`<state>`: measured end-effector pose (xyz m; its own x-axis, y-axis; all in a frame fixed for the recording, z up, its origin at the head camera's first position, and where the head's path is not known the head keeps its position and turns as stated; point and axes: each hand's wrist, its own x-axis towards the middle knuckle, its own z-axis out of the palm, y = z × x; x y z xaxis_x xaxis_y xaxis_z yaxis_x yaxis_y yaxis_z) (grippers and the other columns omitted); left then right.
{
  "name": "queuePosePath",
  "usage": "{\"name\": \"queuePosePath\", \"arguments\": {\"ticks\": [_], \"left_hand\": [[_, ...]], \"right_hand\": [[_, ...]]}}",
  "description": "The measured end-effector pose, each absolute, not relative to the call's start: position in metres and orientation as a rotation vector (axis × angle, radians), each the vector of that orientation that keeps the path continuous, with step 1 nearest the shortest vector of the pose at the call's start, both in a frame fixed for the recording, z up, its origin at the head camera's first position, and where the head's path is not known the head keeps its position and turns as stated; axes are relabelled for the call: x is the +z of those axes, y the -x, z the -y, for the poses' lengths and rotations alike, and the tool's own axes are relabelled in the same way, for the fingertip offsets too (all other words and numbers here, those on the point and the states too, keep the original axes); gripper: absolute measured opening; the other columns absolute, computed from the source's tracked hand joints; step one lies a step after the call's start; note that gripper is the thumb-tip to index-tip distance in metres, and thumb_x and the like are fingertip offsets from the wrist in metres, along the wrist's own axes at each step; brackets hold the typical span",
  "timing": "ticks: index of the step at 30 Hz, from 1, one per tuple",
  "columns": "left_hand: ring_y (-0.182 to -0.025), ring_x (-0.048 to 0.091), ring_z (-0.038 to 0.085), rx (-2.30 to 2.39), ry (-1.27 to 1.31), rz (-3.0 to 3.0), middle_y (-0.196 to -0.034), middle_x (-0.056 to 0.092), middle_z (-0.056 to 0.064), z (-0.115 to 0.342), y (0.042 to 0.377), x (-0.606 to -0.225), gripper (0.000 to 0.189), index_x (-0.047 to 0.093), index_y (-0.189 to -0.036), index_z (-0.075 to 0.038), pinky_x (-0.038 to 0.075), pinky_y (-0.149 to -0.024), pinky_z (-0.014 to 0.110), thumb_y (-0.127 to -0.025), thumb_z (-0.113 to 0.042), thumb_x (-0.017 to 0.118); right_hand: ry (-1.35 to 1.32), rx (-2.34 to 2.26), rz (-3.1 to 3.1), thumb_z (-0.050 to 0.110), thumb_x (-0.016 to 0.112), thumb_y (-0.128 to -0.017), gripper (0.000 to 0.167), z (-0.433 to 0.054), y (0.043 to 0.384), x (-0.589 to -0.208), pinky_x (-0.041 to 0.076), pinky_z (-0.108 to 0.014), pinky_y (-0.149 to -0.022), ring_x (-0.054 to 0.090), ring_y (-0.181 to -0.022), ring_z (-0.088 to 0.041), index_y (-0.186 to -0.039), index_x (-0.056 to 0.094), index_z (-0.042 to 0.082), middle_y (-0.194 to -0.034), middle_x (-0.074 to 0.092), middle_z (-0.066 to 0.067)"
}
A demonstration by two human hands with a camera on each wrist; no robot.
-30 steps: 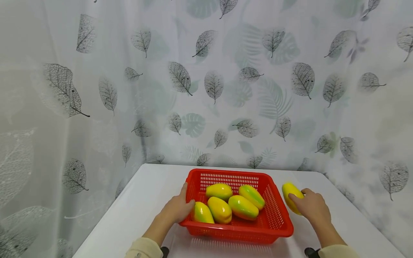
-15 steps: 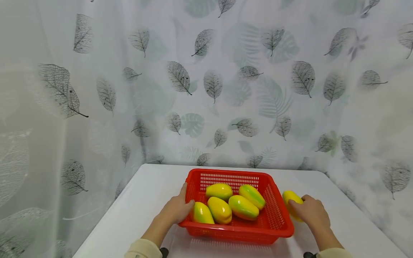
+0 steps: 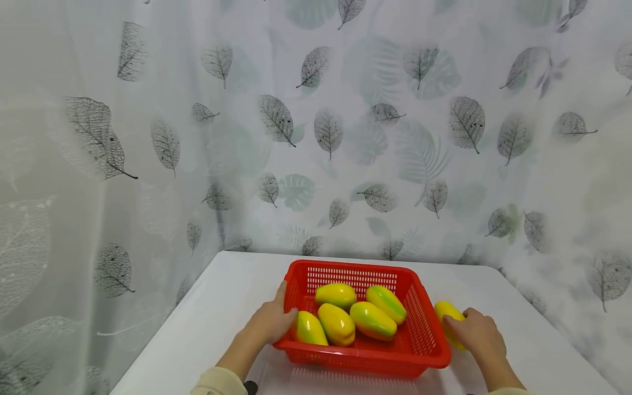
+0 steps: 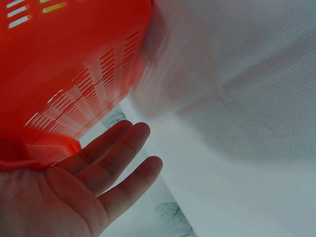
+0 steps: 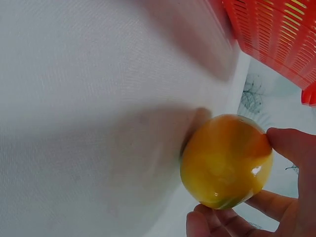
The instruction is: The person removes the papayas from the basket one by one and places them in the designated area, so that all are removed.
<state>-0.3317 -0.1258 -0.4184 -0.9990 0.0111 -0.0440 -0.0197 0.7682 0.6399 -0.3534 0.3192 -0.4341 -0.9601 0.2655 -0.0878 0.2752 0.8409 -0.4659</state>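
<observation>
A red plastic basket (image 3: pixel 365 359) stands on the white table with several yellow-green papayas (image 3: pixel 372 320) lying in it. My left hand (image 3: pixel 269 322) holds the basket at its left side, thumb over the rim. In the left wrist view, three fingers (image 4: pixel 131 185) of that hand stretch out below the rim, apart from the slotted wall. To the right of the basket, my right hand (image 3: pixel 478 333) grips another yellow papaya (image 5: pixel 224 163) between thumb and fingers, low over the table. Its rounded end faces the right wrist camera, with its shadow close beside it.
The white table (image 3: pixel 237 280) runs back to a pale curtain (image 3: pixel 316 164) printed with leaves, which also hangs along both sides. Bare tabletop shows left of the basket and right of my right hand.
My right hand has lowered the papaya beside the basket and drawn it slightly nearer to me. The left hand and the basket have stayed in place.
</observation>
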Motion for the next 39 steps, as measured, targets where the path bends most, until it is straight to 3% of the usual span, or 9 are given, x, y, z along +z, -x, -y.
{"name": "queuePosePath", "arguments": {"ticks": [23,39], "left_hand": [[-0.053,0.061,0.019,1.097,-0.032,-2.919,-0.081,0.062,0.009,0.128,0.329,-0.418,0.086,0.014,-0.166,-0.01,0.058,-0.056,0.033,-0.096,-0.034,0.057],[-0.054,0.061,0.02,1.082,0.003,-2.904,-0.08,0.061,0.009,0.127,0.33,-0.418,0.087,0.014,-0.167,-0.012,0.058,-0.057,0.033,-0.095,-0.034,0.058]], "right_hand": [[-0.534,-0.68,-2.966,0.051,0.057,-0.093,0.078,-0.313,0.356,-0.433,0.057,-0.045,-0.066,0.06,-0.088,-0.036,-0.127,0.049,-0.018,-0.1,0.06,-0.03],[-0.598,-0.7,-3.055,0.057,0.052,-0.096,0.082,-0.303,0.357,-0.412,0.06,-0.059,-0.075,0.06,-0.103,-0.05,-0.137,0.047,-0.014,-0.124,0.054,-0.04]]}}
